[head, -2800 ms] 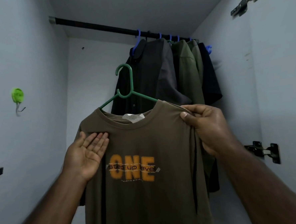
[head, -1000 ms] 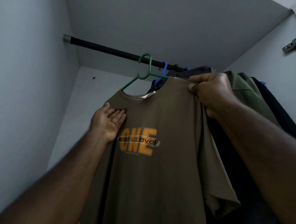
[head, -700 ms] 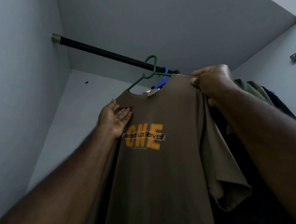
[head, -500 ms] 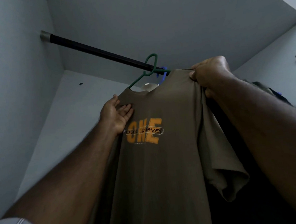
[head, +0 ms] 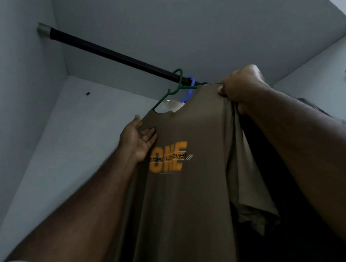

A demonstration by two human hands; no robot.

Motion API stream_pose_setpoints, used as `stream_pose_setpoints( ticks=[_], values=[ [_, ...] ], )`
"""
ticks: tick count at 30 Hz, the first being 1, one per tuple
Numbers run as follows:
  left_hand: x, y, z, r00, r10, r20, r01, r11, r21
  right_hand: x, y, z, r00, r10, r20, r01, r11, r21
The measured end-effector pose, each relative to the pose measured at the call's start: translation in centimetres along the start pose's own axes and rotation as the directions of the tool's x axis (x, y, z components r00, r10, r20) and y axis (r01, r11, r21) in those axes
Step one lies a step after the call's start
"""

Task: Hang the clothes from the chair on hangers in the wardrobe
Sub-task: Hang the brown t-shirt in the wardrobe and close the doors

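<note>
The green hanger (head: 177, 84) carrying the olive T-shirt (head: 191, 180) has risen to the rail (head: 110, 52) at upper centre; its hook now seems over it. The right hand (head: 240, 86) grips the shoulder, the left hand (head: 138, 139) lies flat on the chest. Releasing likely comes next.

Open rail (head: 110, 51) toward 10 o'clock; crowded toward 3 o'clock.
Bare along the rod from the green hanger (head: 178, 81) out to the left wall (head: 20, 99); blocked rightward by a blue hanger (head: 191, 89) touching it and dark clothes (head: 293, 184) behind the olive t-shirt (head: 192, 200).
</note>
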State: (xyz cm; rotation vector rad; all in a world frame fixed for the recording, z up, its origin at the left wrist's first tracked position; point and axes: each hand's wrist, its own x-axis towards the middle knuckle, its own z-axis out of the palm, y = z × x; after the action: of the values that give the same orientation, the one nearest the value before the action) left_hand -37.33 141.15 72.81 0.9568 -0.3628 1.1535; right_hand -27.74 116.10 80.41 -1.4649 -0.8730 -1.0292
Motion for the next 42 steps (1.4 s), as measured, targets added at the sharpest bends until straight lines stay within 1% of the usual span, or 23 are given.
stream_pose_setpoints(
  ticks=[1, 2, 3, 4, 5, 6, 7, 8, 9, 11, 12, 13, 14, 15, 16, 17, 19, 22, 27, 30, 35, 39, 42],
  values=[
    [-0.4, -0.2, -0.3, 1.0, -0.007, -0.004, 0.007, 1.0, 0.011, -0.5, -0.3, -0.5, 1.0, -0.012, 0.012, 0.013, 0.999, -0.044],
    [-0.9, -0.4, -0.6, 1.0, -0.016, -0.011, 0.016, 1.0, 0.021, -0.7, 0.0, -0.9, 0.995, -0.064, 0.071, 0.073, 0.988, -0.137],
    [-1.3, -0.5, -0.8, 1.0, -0.023, -0.02, 0.023, 0.999, 0.033, -2.4, -0.8, -1.7, 0.994, -0.019, 0.111, 0.037, 0.987, -0.156],
    [-1.7, -0.6, -1.0, 0.999, -0.026, -0.031, 0.027, 0.999, 0.046, -3.1, -1.5, -2.2, 0.991, -0.005, 0.135, 0.039, 0.967, -0.253],
    [-2.1, -0.7, -1.1, 0.999, -0.023, -0.044, 0.026, 0.998, 0.065, -3.8, -1.2, -2.1, 0.987, -0.067, 0.145, 0.115, 0.928, -0.354],
    [-2.7, -0.7, -1.1, 0.998, -0.018, -0.053, 0.022, 0.996, 0.089, -4.3, -1.4, -2.4, 0.979, -0.116, 0.166, 0.184, 0.851, -0.492],
    [-3.3, -0.7, -1.0, 0.998, -0.006, -0.064, 0.014, 0.993, 0.12, -4.5, -1.3, -2.7, 0.979, -0.113, 0.168, 0.18, 0.869, -0.462],
    [-3.9, -0.8, -0.9, 0.997, 0.014, -0.073, -0.003, 0.987, 0.158, -4.2, -1.0, -2.9, 0.973, -0.152, 0.175, 0.209, 0.904, -0.373],
    [-4.6, -0.8, -0.7, 0.996, 0.045, -0.078, -0.028, 0.977, 0.213, -4.4, -1.0, -3.2, 0.985, -0.099, 0.139, 0.129, 0.965, -0.23],
    [-6.1, -0.9, -0.5, 0.988, 0.139, -0.065, -0.104, 0.918, 0.382, -4.8, -0.8, -3.9, 0.992, -0.097, 0.08, 0.099, 0.995, -0.032],
    [-6.7, -1.0, -0.5, 0.979, 0.201, -0.044, -0.153, 0.851, 0.502, -5.5, -0.8, -4.6, 0.996, -0.059, 0.06, 0.052, 0.992, 0.115],
    [-7.5, -1.1, -0.6, 0.962, 0.272, -0.005, -0.206, 0.742, 0.638, -6.4, -0.9, -5.3, 0.998, -0.062, 0.023, 0.057, 0.984, 0.169],
    [-8.2, -1.3, -0.6, 0.941, 0.335, 0.053, -0.256, 0.6, 0.758, -7.3, -0.8, -6.0, 0.994, -0.104, -0.016, 0.105, 0.987, 0.123],
    [-9.3, -1.5, -0.7, 0.917, 0.385, 0.107, -0.293, 0.466, 0.835, -8.5, -0.5, -6.5, 0.987, -0.154, -0.035, 0.156, 0.986, 0.053],
    [-10.4, -1.8, -0.6, 0.896, 0.418, 0.152, -0.321, 0.37, 0.872, -9.8, -0.4, -7.1, 0.979, -0.197, -0.041, 0.197, 0.98, -0.019],
    [-11.6, -2.2, -0.6, 0.878, 0.44, 0.19, -0.346, 0.307, 0.887, -11.1, -0.2, -7.5, 0.972, -0.231, -0.046, 0.227, 0.971, -0.079],
    [-13.9, -3.4, -0.7, 0.846, 0.468, 0.256, -0.394, 0.225, 0.891, -13.6, 0.5, -7.9, 0.95, -0.311, -0.039, 0.3, 0.938, -0.171],
    [-16.3, -5.1, -1.0, 0.832, 0.452, 0.321, -0.413, 0.121, 0.902, -16.9, 1.5, -8.3, 0.918, -0.395, 0.021, 0.391, 0.899, -0.194],
    [-19.3, -7.5, -1.4, 0.822, 0.461, 0.334, -0.428, 0.116, 0.896, -20.2, 3.6, -8.4, 0.892, -0.439, 0.107, 0.451, 0.879, -0.153],
    [-21.5, -8.2, -2.1, 0.827, 0.427, 0.366, -0.433, 0.067, 0.899, -21.6, 4.8, -8.4, 0.869, -0.461, 0.177, 0.489, 0.854, -0.178],
    [-24.9, -8.4, -2.7, 0.844, 0.417, 0.338, -0.355, -0.037, 0.934, -24.4, 6.2, -9.5, 0.848, -0.48, 0.225, 0.52, 0.836, -0.176],
    [-27.8, -8.3, -2.9, 0.848, 0.415, 0.328, -0.329, -0.072, 0.942, -26.8, 6.8, -10.4, 0.813, -0.495, 0.307, 0.563, 0.804, -0.192],
    [-30.4, -8.4, -3.1, 0.856, 0.399, 0.329, -0.305, -0.123, 0.944, -28.5, 7.1, -11.2, 0.804, -0.479, 0.352, 0.566, 0.797, -0.209]
  ],
)
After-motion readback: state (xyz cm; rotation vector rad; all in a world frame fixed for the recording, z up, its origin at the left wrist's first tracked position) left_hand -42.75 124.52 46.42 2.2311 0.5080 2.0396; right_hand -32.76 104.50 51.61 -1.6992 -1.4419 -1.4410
